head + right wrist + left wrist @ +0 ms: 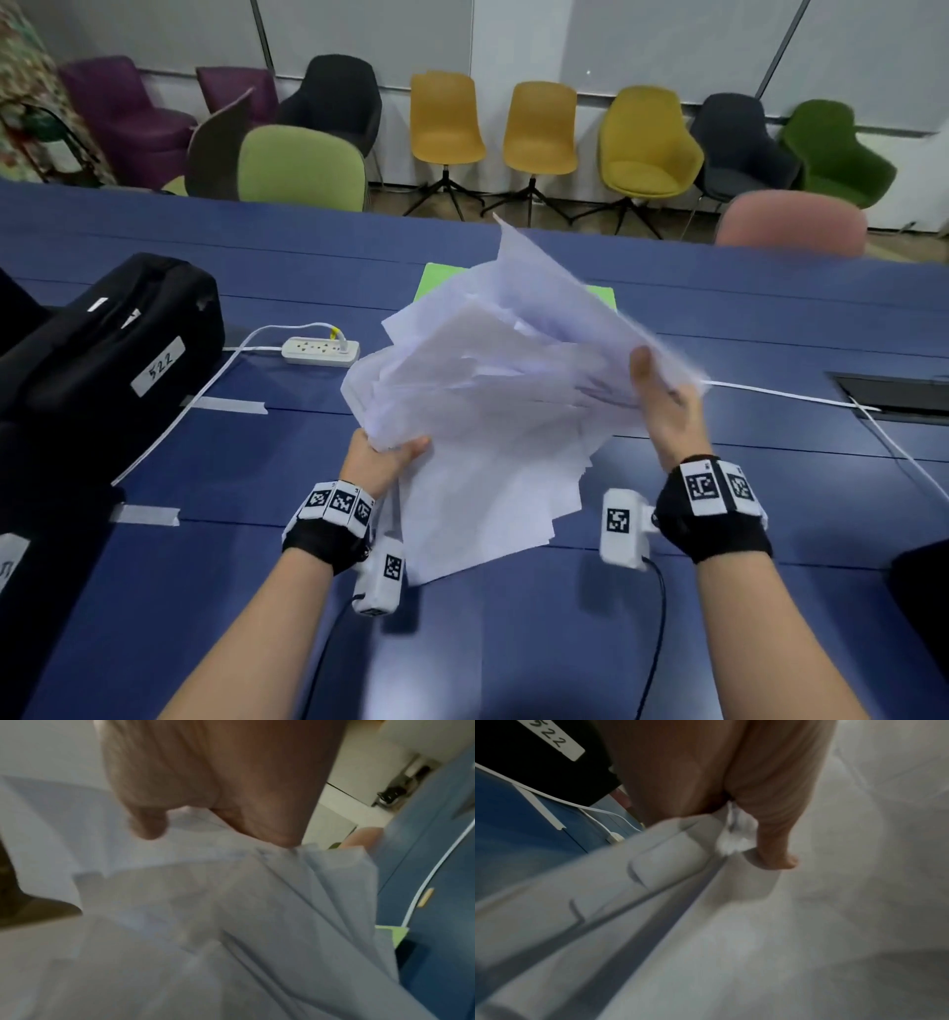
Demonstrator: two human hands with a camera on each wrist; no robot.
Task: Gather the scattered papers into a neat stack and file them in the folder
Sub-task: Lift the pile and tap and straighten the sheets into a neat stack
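A loose, uneven bundle of white papers (493,401) is held up above the blue table (744,318), its sheets fanned out at different angles. My left hand (385,452) grips the bundle's lower left edge, thumb on top (777,850). My right hand (662,401) holds its right edge, thumb (149,821) over the sheets (205,923) and fingers behind them. The green folder (441,280) lies flat on the table beyond the papers, mostly hidden by them; a corner shows in the right wrist view (390,935).
A black case labelled 522 (118,334) sits at the left. A white power strip (321,351) and its cable (791,395) run across the table. A cable hatch (893,395) is at the right. Chairs (447,118) line the far side.
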